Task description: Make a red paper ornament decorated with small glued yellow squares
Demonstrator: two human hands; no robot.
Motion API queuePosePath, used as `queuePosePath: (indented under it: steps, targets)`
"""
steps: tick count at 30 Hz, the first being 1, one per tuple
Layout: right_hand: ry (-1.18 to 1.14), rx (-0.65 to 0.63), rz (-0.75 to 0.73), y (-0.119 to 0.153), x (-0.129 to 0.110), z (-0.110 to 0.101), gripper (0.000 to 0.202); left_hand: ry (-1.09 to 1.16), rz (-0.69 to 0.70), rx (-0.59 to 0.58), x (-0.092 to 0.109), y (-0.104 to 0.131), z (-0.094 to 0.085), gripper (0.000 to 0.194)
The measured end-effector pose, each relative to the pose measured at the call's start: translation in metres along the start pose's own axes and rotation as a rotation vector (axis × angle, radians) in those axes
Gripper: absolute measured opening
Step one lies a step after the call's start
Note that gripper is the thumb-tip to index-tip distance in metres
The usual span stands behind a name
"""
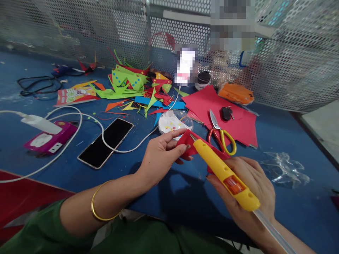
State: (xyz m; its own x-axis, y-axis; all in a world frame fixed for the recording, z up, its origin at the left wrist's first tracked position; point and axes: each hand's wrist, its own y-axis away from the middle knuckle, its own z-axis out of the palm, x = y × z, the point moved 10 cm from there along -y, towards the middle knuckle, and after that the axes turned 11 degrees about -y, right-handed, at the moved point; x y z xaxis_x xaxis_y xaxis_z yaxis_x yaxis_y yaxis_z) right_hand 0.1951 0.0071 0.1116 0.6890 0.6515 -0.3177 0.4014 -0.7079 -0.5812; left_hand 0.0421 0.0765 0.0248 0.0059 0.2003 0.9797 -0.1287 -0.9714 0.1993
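Note:
My left hand (164,151) pinches a folded piece of red paper (188,141) between thumb and fingers, above the blue table. A yellow hot glue gun (217,164) lies in my right hand (254,180), its metal nozzle touching or just over the paper. From the back of the gun a clear glue stick (272,227) sticks out. The red paper runs on behind the gun toward my right fingers; whether they grip it too I cannot tell. The gun's handle and trigger are hidden. Just beyond my hands rests a pair of scissors (215,123) with red and yellow handles.
Red sheets (246,132) bear keys (226,113). Colored paper scraps (127,83) and a round clear dish (174,121) sit ahead. At left are a black phone (106,143), white cable (79,114) and purple power block (50,139). Crumpled clear plastic (287,169) lies right.

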Motion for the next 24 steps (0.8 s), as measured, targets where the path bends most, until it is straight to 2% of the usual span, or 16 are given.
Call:
queuePosePath:
  steps: [7,12,17,21,24]
  targets:
    - [-0.01,-0.018,-0.025,-0.002,-0.003,0.001,0.012,0.007,-0.004,0.019,0.0,-0.002,-0.003,0.056]
    - [-0.07,0.061,-0.042,-0.007,-0.01,-0.009,0.016,0.016,-0.009,0.01,0.0,-0.002,-0.002,0.059]
    - [-0.097,0.111,-0.005,-0.004,-0.005,-0.017,0.011,-0.011,-0.018,0.024,-0.001,-0.002,-0.002,0.058]
    - [0.028,0.179,0.03,-0.003,0.003,-0.028,0.01,-0.008,-0.013,0.024,-0.001,-0.002,-0.002,0.06]
    - [0.242,0.227,0.126,-0.006,0.026,-0.042,0.019,-0.018,-0.009,0.038,0.0,-0.002,-0.005,0.062]
